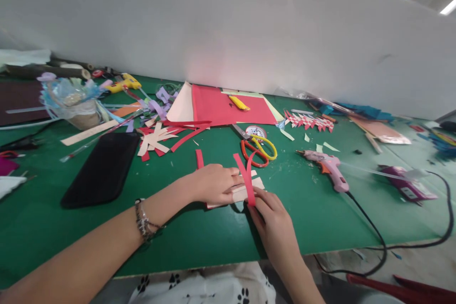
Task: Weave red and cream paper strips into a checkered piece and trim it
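My left hand (213, 184) lies flat over a small piece of woven paper strips (241, 194), cream and red, on the green table. A red paper strip (247, 178) stands up at the piece's right side, its upper end split into two tails. My right hand (272, 211) pinches the lower end of this strip between thumb and fingers. Another red strip end (199, 158) sticks out beyond my left hand. Just behind the hands lie scissors (258, 148) with red and yellow handles. Much of the woven piece is hidden under my left hand.
A pink glue gun (329, 166) with a black cord lies right; a black phone (101, 168) lies left. Behind are cut strips (156, 140), red paper (221, 107), a yellow cutter (239, 103) and a red-white woven piece (309, 121). The table's front edge (320, 252) is near me.
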Tool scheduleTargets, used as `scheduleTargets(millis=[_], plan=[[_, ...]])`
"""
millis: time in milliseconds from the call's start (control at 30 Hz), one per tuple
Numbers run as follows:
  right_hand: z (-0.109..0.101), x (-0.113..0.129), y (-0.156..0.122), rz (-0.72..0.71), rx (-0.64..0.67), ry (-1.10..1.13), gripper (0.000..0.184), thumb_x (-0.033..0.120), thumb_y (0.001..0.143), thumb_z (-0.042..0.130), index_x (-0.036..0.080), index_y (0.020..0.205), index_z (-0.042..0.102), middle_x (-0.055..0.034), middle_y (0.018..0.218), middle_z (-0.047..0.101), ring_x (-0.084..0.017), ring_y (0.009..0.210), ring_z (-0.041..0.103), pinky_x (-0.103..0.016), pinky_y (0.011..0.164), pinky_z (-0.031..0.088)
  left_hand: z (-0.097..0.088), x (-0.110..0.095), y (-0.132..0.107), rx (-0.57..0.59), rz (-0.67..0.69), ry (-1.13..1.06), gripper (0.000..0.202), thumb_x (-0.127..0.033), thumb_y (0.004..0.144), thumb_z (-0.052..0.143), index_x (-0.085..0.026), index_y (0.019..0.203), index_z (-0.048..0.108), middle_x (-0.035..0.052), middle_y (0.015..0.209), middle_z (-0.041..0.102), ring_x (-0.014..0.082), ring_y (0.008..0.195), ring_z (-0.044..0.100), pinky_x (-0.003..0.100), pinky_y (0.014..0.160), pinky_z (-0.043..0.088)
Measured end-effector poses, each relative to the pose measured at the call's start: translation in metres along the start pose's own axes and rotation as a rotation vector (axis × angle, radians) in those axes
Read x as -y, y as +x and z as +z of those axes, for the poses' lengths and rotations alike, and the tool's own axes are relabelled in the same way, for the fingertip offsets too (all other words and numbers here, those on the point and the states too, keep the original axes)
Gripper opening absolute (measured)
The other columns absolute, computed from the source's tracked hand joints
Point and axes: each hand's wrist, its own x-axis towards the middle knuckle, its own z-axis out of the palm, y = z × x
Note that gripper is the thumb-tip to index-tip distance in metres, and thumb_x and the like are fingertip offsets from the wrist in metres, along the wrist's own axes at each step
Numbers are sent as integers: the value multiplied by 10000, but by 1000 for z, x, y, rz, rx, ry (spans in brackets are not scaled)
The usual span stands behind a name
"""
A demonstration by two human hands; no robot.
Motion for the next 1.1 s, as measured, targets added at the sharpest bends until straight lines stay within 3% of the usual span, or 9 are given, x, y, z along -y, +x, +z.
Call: scheduleTargets(millis=[200, 433, 700, 833, 1100], plan=[[-1, 0, 3, -75, -1, -58, 208, 103, 872, 414, 175, 899, 608, -73, 996, 656, -186, 799, 541, -304, 673, 498, 4, 1, -3, -30, 46, 89, 255, -244, 844, 430, -189, 1045, 575, 34, 850, 600, 148, 567, 528, 275, 542, 370], [-10, -7, 8, -147, 142, -134, 207, 133, 885, 403, 192, 895, 601, -52, 1123, 640, -188, 794, 517, -321, 669, 497, 11, 1, -5, -122, 87, 23, 283, -285, 882, 384, -186, 1058, 582, 58, 848, 642, 181, 704, 579, 283, 642, 394], [-3, -7, 0, -120, 70, -251, 200, 184, 900, 392, 158, 885, 590, -93, 1055, 659, -211, 785, 511, -337, 631, 469, 12, 1, -7, -113, 90, 72, 221, -198, 845, 398, -179, 992, 563, 44, 875, 611, 162, 686, 556, 285, 590, 371], [-1, -5, -2, -111, 26, -226, 201, 168, 906, 377, 167, 891, 577, -97, 1043, 652, -202, 802, 524, -334, 664, 474, 4, 0, -3, -42, 63, 53, 234, -203, 817, 426, -195, 1002, 568, 36, 897, 612, 154, 652, 558, 273, 561, 371], [0, -3, -3, -86, 12, -190, 191, 140, 896, 374, 168, 877, 562, -96, 989, 633, -194, 815, 538, -305, 668, 496, -21, 1, 22, 202, -44, -77, 335, -295, 667, 572, -243, 995, 616, 16, 683, 650, 201, 592, 583, 268, 536, 386]])
